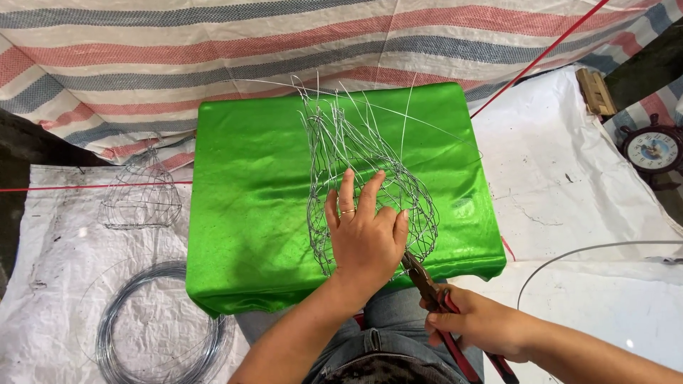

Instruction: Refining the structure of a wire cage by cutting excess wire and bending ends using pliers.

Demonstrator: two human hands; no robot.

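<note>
A wire frame point(370, 178) sits on the cushion point(249, 206); left, a wire coil point(153, 327), seemingly on sheeting point(50, 284).

Left hand point(366, 235) lies flat, palm down, fingers spread and pointing away from the body, ring on one finger, forearm running back toward lower left. Right hand point(478, 321) sits just right of and below it, fist closed, forearm exiting lower right.

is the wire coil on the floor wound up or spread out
Wound up: the wire coil lies in a neat round loop on the white sheet.
</note>
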